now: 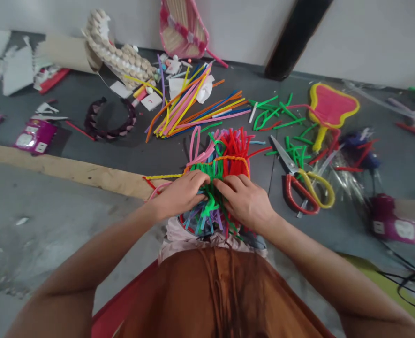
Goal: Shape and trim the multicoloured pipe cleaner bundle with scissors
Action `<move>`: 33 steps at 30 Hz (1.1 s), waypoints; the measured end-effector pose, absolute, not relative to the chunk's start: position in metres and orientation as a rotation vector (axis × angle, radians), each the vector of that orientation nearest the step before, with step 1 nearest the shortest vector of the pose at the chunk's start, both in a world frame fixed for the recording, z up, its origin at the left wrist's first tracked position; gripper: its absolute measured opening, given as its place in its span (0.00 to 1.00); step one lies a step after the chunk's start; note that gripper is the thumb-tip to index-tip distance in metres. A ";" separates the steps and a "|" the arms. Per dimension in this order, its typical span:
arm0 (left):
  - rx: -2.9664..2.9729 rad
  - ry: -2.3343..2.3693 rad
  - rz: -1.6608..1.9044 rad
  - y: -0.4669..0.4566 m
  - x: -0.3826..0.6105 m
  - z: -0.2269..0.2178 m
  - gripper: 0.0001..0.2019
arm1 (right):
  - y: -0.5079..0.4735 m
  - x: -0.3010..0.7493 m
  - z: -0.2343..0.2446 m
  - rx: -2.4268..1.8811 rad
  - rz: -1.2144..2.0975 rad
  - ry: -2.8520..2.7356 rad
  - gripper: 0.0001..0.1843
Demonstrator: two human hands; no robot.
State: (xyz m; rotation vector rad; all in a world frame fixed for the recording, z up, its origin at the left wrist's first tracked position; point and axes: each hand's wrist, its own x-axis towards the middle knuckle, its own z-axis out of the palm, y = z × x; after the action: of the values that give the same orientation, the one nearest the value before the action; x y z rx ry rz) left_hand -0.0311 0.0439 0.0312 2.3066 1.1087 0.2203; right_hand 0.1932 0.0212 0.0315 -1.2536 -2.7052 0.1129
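Note:
A woven piece of colourful pipe cleaners (233, 164) rests at the table's front edge, over my lap. Red, green, blue and purple strands run lengthwise, and an orange strand crosses its upper part. My left hand (188, 190) has its fingers closed on the green strands from the left. From the right, my right hand (244, 197) presses bent fingers onto the same piece beside the green strands. Both sets of fingertips partly hide what they pinch. A looped green pipe cleaner (210, 205) sticks out below, between the hands.
Scissors (295, 173) with red and yellow handles lie right of the piece. Loose pipe cleaners (193, 103) and short green cuttings (277, 115) spread behind it. A dark headband (110, 119) lies left, a pink-and-yellow shape (334, 105) right. A wall bounds the table's back.

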 end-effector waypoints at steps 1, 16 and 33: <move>2.294 1.122 0.255 0.040 -0.033 0.028 0.09 | 0.021 0.191 0.032 -1.272 0.058 -2.713 0.20; 2.211 1.019 0.595 0.032 -0.038 0.007 0.16 | 0.032 0.182 0.035 -1.202 0.128 -2.672 0.16; 2.108 0.916 0.508 0.037 -0.047 0.017 0.19 | 0.046 0.176 0.038 -1.403 0.638 -2.398 0.13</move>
State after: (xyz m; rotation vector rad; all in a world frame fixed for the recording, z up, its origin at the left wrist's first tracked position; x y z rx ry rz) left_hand -0.0468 0.0374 0.0169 2.1082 0.9164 0.5083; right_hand 0.1760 0.0458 0.0375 -1.4028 -2.3976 0.6379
